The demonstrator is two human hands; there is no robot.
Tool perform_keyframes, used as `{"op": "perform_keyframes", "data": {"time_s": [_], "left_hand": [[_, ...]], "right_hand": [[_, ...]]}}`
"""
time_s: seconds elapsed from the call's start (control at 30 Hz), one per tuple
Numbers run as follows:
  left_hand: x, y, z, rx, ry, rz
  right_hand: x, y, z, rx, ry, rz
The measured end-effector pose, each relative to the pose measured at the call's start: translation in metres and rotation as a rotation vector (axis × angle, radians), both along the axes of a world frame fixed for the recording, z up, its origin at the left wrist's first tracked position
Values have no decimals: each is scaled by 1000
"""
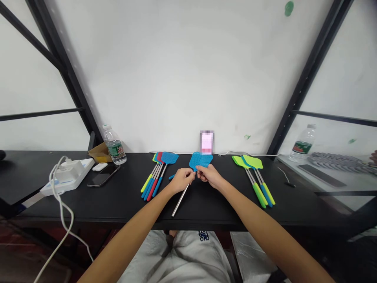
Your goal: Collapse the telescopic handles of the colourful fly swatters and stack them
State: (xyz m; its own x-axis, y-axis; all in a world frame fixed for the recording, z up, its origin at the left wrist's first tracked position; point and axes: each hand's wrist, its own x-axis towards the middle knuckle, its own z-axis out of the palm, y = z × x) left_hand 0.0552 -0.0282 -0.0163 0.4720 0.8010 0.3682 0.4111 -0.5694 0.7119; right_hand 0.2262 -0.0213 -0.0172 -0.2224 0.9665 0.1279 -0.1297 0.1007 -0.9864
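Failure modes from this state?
Joint slip: the left hand and right hand both grip near where the blue swatter head meets the metal rod; uneven force might bend or twist it there.

Knock-over: the pixelated upright device stands right behind that head, so a forward push could tip it.

Snag: the rod's free end points toward the table's front edge and has no grip on it; it may catch the edge.
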Motion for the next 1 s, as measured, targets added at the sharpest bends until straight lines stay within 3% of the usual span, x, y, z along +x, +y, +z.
{"op": "perform_keyframes", "data": {"time_s": [0.4, 0.6, 0.83, 1.0], "left_hand": [[1, 1, 1, -32, -16, -1], [2, -2, 3, -63, -51, -63], [3, -5, 0, -221, -56, -64], [2, -4, 1, -113, 5, -6]], "right_hand": [[-2, 0, -4, -28, -56, 8], [-11, 0, -8, -30, -138, -28], [5, 9, 0, -24, 17, -304], [14, 15, 3, 16, 60, -468]]}}
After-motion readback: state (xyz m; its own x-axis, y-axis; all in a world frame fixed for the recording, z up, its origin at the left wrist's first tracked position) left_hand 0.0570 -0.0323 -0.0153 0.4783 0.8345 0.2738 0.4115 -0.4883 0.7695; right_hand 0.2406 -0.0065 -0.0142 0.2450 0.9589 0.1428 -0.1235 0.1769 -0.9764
